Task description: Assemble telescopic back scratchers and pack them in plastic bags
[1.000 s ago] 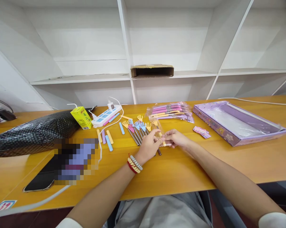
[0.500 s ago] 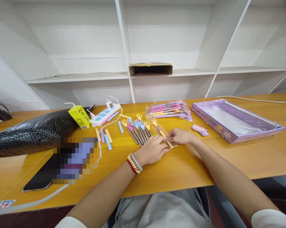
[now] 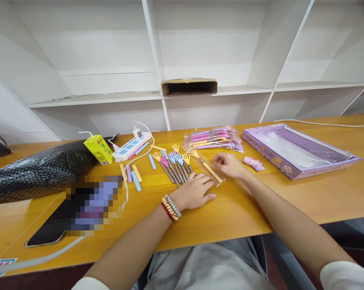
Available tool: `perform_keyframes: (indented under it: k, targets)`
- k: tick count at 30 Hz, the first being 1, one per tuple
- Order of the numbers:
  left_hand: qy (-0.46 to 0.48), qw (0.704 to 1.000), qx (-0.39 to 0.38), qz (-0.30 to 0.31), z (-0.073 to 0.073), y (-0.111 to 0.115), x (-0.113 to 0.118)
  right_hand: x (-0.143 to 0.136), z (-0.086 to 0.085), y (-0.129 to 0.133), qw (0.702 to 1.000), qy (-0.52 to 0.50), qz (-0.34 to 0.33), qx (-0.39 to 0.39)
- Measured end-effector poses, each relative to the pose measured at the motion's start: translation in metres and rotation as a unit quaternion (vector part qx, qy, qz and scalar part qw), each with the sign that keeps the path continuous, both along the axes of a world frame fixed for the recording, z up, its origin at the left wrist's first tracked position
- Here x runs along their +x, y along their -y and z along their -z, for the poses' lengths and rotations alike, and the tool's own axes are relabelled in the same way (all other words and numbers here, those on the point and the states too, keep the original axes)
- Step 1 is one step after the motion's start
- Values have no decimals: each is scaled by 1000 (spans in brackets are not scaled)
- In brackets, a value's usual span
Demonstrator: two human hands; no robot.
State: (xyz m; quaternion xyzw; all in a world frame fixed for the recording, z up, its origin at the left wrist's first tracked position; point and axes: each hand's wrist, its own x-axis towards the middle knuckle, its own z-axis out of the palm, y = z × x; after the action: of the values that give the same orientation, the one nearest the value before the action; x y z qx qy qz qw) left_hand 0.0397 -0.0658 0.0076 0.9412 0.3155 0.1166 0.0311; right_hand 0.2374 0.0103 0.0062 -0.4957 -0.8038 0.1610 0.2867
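A yellow back scratcher point(image 3: 211, 172) lies in a clear plastic sleeve between my hands. My left hand point(image 3: 197, 190) rests with its fingers spread on the sleeve's left side, near the handles of the loose scratchers. My right hand point(image 3: 228, 164) is at the sleeve's right edge with its fingers curled; whatever they pinch is too small to make out. Several loose scratchers point(image 3: 178, 158) with yellow, pink and blue heads fan out beyond my left hand. Behind them lies a pile of bagged scratchers point(image 3: 214, 139). Small pink cards point(image 3: 253, 163) lie to the right of my right hand.
An open purple box point(image 3: 296, 173) is at the right. Coloured handle pieces point(image 3: 136, 181), a power strip point(image 3: 132, 146), a yellow drink carton point(image 3: 99, 150), a black wrapped bundle point(image 3: 49, 167) and a phone point(image 3: 53, 219) are at the left. A white cable point(image 3: 127, 193) crosses there.
My left fingers have spread and drawn back from the scratcher's handle. My right hand has moved slightly up and away from the handle, leaving it more visible.
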Motion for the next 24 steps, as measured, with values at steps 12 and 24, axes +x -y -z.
perform_keyframes:
  k: [12, 24]
  targets:
    - [62, 997, 13, -35, -4, -7, -11, -10, 2, 12, 985, 107, -111, -77]
    - [76, 993, 32, -85, -3, -18, -26, 13, -14, 7, 959, -20, -218, -182]
